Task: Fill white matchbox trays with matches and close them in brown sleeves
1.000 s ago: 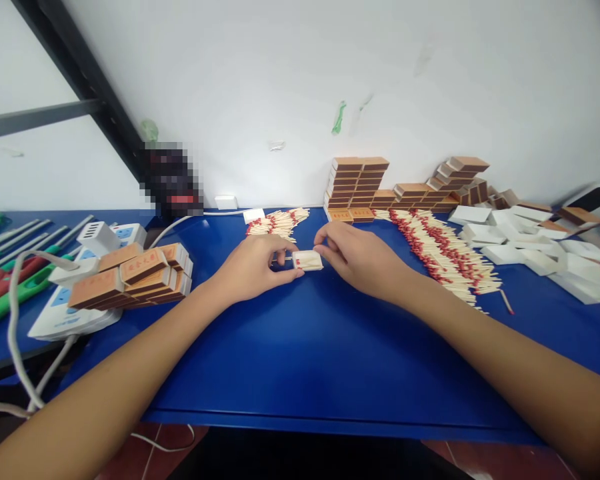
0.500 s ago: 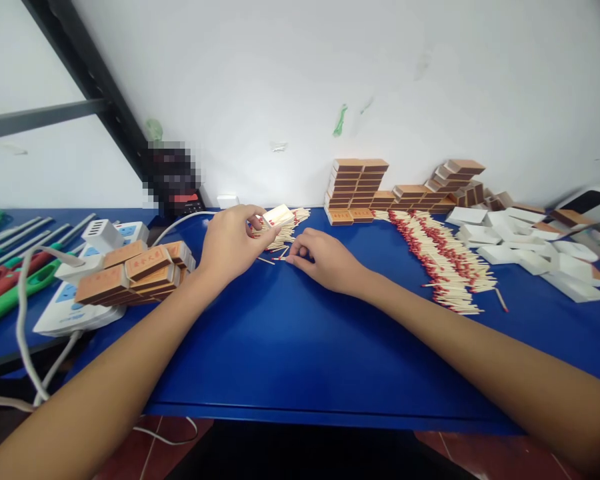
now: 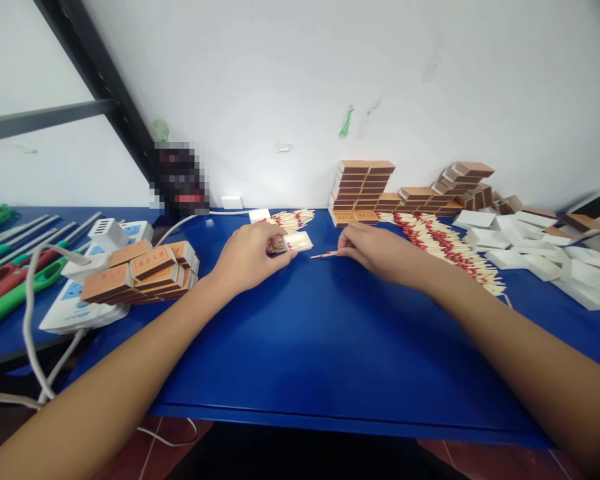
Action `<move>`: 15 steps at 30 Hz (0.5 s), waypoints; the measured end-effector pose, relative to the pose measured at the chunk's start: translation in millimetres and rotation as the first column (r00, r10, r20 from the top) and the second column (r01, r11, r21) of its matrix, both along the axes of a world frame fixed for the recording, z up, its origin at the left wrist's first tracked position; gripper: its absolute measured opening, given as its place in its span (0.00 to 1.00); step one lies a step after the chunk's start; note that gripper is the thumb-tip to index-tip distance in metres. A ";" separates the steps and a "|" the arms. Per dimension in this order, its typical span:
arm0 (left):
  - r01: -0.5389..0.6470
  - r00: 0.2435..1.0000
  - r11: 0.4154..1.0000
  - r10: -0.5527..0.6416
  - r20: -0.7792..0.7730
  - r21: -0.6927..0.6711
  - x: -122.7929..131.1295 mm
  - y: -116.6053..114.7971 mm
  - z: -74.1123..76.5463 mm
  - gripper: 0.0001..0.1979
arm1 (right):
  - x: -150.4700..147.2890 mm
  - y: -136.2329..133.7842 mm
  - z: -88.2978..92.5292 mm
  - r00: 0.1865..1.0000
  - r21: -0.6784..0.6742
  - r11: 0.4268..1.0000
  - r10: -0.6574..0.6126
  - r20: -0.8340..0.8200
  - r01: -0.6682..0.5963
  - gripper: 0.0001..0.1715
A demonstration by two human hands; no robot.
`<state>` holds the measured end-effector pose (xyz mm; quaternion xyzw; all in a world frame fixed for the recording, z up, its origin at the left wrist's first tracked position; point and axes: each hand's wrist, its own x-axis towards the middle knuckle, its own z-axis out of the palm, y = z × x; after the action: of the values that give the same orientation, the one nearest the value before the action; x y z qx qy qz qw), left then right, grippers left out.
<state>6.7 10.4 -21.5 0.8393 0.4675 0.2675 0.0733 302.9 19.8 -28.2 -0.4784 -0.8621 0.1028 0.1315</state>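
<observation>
My left hand [image 3: 253, 257] is closed on a white matchbox tray [image 3: 299, 241] with matches lying inside it. Behind that hand, a small heap of loose matches [image 3: 295, 219] lies on the blue table [image 3: 290, 347]. My right hand [image 3: 363, 247] pinches matches [image 3: 324, 255] by one end, just right of the tray and apart from it; how many there are I cannot make out. Beyond my right forearm spreads a long pile of red-tipped matches [image 3: 440, 243], partly covered by the arm.
Matchboxes [image 3: 363, 187] are stacked against the wall. At the right lie several white trays [image 3: 525, 240]. Left of my arm, more matchboxes [image 3: 140, 270] rest by a power strip [image 3: 87, 307] with white cables. Green-and-red handled tools [image 3: 25, 273] lie farther left.
My left hand has lowered the tray and brought it slightly right. My right hand has moved right, away from the small heap, with matches between its fingers.
</observation>
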 end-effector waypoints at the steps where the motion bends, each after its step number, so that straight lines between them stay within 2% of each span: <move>1: 0.013 1.000 1.000 -0.013 -0.003 -0.005 0.5 -0.4 -0.7 0.10 | 3.1 1.0 3.5 1.000 0.007 1.000 -0.006 0.005 0.006 0.10; 7: 0.125 0.992 0.990 -0.125 0.007 -0.059 3.5 -3.2 -2.1 0.11 | -1.4 -5.1 16.4 0.999 0.134 0.991 -0.003 -0.043 0.009 0.11; 10: 0.164 0.986 0.983 -0.162 0.033 -0.087 6.2 -6.4 -2.5 0.13 | -14.0 -14.5 13.8 0.999 0.175 0.984 0.034 -0.028 -0.029 0.08; 15: 0.226 0.973 0.973 -0.222 0.064 -0.051 10.3 -12.3 -3.5 0.12 | -33.3 -28.2 7.3 0.997 0.228 0.971 0.076 0.000 -0.074 0.09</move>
<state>17.0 -1.9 -25.0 0.8762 0.3751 0.2679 0.1407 269.6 -8.4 -20.9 -0.4270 -0.8851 0.0103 0.1850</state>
